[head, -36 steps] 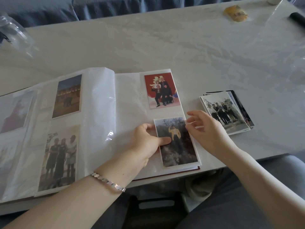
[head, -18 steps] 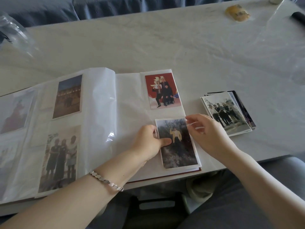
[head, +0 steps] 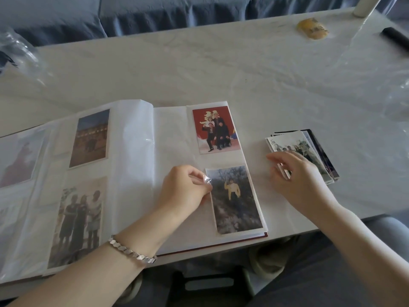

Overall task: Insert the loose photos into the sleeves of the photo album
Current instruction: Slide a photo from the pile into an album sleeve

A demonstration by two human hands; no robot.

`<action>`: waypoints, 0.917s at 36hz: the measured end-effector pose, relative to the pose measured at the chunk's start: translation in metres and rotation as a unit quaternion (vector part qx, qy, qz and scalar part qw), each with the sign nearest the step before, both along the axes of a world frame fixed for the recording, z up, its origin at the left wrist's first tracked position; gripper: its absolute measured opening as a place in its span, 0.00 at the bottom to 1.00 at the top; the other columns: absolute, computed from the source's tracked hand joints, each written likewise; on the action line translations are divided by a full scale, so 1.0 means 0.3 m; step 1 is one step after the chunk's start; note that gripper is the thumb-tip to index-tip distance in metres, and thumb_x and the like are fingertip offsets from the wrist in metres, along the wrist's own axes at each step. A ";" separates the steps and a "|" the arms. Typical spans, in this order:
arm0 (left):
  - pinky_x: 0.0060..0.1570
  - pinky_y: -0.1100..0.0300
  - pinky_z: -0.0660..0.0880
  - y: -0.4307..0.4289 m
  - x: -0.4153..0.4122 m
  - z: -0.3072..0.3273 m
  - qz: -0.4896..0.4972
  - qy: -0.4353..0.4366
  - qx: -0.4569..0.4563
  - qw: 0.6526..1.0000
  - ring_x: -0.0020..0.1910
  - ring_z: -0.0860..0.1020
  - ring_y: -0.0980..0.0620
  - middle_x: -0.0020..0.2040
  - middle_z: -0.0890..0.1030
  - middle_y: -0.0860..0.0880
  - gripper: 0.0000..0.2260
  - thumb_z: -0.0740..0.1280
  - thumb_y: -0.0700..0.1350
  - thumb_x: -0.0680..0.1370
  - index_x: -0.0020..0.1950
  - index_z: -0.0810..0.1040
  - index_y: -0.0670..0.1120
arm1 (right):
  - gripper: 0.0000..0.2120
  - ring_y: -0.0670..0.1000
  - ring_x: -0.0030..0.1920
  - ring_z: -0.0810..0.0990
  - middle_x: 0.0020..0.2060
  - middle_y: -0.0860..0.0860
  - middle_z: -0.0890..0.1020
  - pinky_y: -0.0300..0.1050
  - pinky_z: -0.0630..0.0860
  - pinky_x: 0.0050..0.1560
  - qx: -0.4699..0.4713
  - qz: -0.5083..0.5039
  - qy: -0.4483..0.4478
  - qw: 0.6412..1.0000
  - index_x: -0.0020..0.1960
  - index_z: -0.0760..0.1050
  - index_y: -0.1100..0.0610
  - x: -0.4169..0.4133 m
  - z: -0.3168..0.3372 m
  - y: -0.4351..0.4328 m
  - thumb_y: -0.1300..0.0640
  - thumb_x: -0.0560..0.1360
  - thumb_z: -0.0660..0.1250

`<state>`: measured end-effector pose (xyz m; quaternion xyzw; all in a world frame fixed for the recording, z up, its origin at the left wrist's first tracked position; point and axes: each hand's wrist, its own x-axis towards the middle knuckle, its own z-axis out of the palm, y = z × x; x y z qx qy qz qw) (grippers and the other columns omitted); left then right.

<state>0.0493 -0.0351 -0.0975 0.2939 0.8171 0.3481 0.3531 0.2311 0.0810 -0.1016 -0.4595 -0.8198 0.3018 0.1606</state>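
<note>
Plastic sleeve [head: 207,180] pinched in L hand [head: 186,191]; R hand [head: 294,176] spread over 1 photo stack [head: 314,147].

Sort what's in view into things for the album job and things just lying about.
For the job: photo album; stack of loose photos, partly under the right hand; yellow-jacket photo in the lower sleeve, whose edge the left hand pinches.
Lying about: yellow object; black object; crumpled clear plastic at the far left.
</note>
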 end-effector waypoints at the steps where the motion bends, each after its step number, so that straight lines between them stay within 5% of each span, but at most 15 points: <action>1: 0.35 0.60 0.79 0.000 0.001 0.000 0.009 -0.022 0.001 1.000 0.33 0.82 0.52 0.37 0.83 0.46 0.06 0.73 0.39 0.72 0.43 0.77 0.46 | 0.15 0.44 0.56 0.72 0.59 0.48 0.75 0.33 0.65 0.54 0.030 -0.011 -0.020 0.999 0.63 0.75 0.57 0.004 0.002 0.004 0.61 0.77 0.63; 5: 0.33 0.63 0.79 -0.007 -0.008 0.003 -0.007 -0.069 -0.015 0.997 0.33 0.81 0.53 0.39 0.83 0.46 0.11 0.71 0.40 0.74 0.54 0.73 0.45 | 0.21 0.55 0.71 0.61 0.70 0.54 0.66 0.51 0.59 0.69 0.062 -0.063 -0.155 0.984 0.69 0.67 0.57 0.017 -0.003 0.032 0.51 0.79 0.60; 7: 0.38 0.60 0.78 -0.009 -0.015 0.007 -0.072 0.024 -0.037 0.996 0.37 0.81 0.54 0.40 0.82 0.49 0.13 0.69 0.43 0.76 0.58 0.70 0.47 | 0.26 0.55 0.73 0.57 0.72 0.55 0.63 0.52 0.55 0.71 0.039 -0.062 -0.221 0.973 0.72 0.62 0.58 0.021 -0.013 0.042 0.48 0.78 0.59; 10: 0.41 0.64 0.69 0.003 -0.014 0.023 -0.125 0.174 -0.045 0.976 0.44 0.74 0.54 0.49 0.73 0.52 0.19 0.65 0.47 0.78 0.66 0.64 0.49 | 0.25 0.55 0.71 0.62 0.68 0.56 0.69 0.48 0.56 0.70 0.059 -0.040 -0.288 0.955 0.72 0.62 0.59 0.027 -0.028 0.050 0.48 0.79 0.57; 13: 0.39 0.72 0.67 0.030 -0.008 0.036 -0.114 0.186 -0.008 0.976 0.45 0.71 0.56 0.53 0.67 0.52 0.18 0.65 0.47 0.78 0.66 0.66 0.49 | 0.16 0.56 0.62 0.71 0.58 0.57 0.76 0.46 0.62 0.64 0.087 -0.023 -0.307 0.948 0.59 0.73 0.61 0.026 -0.024 0.049 0.52 0.79 0.56; 17: 0.34 0.79 0.67 0.054 0.002 0.038 -0.118 0.142 0.018 0.983 0.42 0.72 0.58 0.51 0.71 0.53 0.10 0.65 0.45 0.78 0.58 0.70 0.50 | 0.11 0.57 0.39 0.72 0.37 0.56 0.78 0.41 0.64 0.48 0.135 -0.031 -0.244 0.960 0.39 0.75 0.61 0.040 -0.010 0.054 0.62 0.77 0.58; 20: 0.38 0.79 0.70 0.062 0.019 0.039 -0.121 0.100 0.041 0.987 0.43 0.74 0.59 0.47 0.74 0.56 0.04 0.64 0.46 0.78 0.53 0.72 0.51 | 0.13 0.54 0.37 0.68 0.36 0.54 0.78 0.39 0.54 0.38 0.139 -0.045 -0.236 0.961 0.37 0.74 0.60 0.050 -0.002 0.052 0.62 0.78 0.57; 24: 0.43 0.68 0.78 0.095 0.051 0.075 -0.088 -0.111 0.071 0.987 0.46 0.80 0.54 0.47 0.81 0.50 0.04 0.64 0.49 0.78 0.48 0.77 0.50 | 0.15 0.58 0.50 0.82 0.47 0.58 0.84 0.49 0.76 0.53 0.249 -0.022 -0.072 0.966 0.49 0.81 0.64 0.020 0.024 0.019 0.60 0.77 0.57; 27: 0.51 0.55 0.80 0.113 0.071 0.109 -0.041 -0.285 0.088 0.954 0.49 0.82 0.48 0.51 0.83 0.45 0.08 0.64 0.50 0.78 0.52 0.78 0.47 | 0.17 0.54 0.59 0.78 0.56 0.56 0.80 0.53 0.72 0.61 0.296 0.093 0.001 0.951 0.57 0.79 0.63 -0.027 0.040 -0.022 0.57 0.76 0.57; 29: 0.51 0.54 0.80 0.117 0.073 0.118 -0.022 -0.290 0.118 0.950 0.49 0.83 0.49 0.51 0.83 0.47 0.09 0.63 0.49 0.78 0.54 0.79 0.48 | 0.17 0.52 0.63 0.75 0.59 0.53 0.79 0.50 0.71 0.64 0.286 0.164 0.013 0.944 0.59 0.78 0.59 -0.058 0.042 -0.045 0.56 0.76 0.57; 33: 0.36 0.65 0.78 0.119 0.048 0.124 0.009 -0.220 0.174 0.960 0.41 0.83 0.55 0.42 0.84 0.52 0.09 0.62 0.40 0.80 0.46 0.79 0.52 | 0.21 0.50 0.70 0.66 0.68 0.50 0.71 0.51 0.63 0.69 0.189 0.191 0.034 0.963 0.64 0.75 0.53 -0.090 0.034 -0.069 0.44 0.78 0.55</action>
